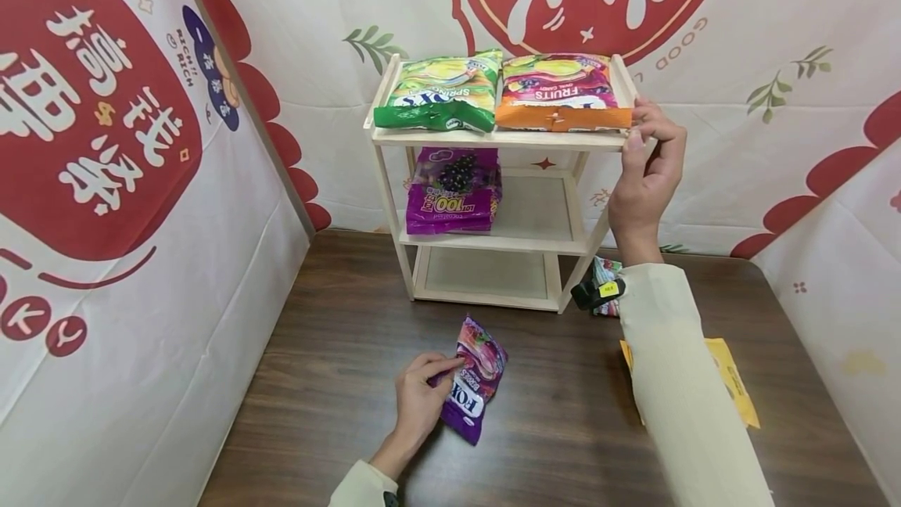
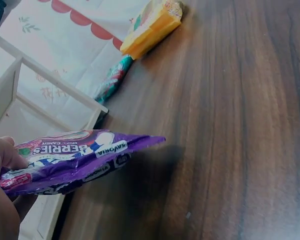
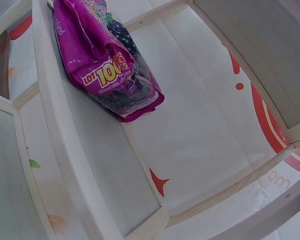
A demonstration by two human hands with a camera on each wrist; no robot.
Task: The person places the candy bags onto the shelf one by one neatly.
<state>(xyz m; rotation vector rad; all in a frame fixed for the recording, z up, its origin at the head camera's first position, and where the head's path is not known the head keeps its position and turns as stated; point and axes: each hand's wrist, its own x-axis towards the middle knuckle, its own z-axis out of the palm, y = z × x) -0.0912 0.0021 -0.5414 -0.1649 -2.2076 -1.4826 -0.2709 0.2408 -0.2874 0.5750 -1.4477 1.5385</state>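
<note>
My left hand (image 1: 421,396) pinches a purple berry candy bag (image 1: 486,362) between thumb and fingers, in front of the wooden shelf rack (image 1: 542,210). The left wrist view shows this candy bag (image 2: 65,155) tilted over the table, its shadow beneath. At the rack's top right corner, my right hand (image 1: 649,170) grips the frame, thumb at the front edge. Beside those fingers lies a Fruits candy bag (image 1: 563,88) with an orange end. A green-ended candy bag (image 1: 443,92) lies left of it on the top tier.
A purple Lot 100 gummy bag (image 1: 450,198) stands at the left of the middle tier, also seen as a gummy bag (image 3: 105,75) in the right wrist view. Right of the rack are a yellow bag (image 1: 732,378) and a small colourful bag (image 1: 607,272), both partly behind the right arm.
</note>
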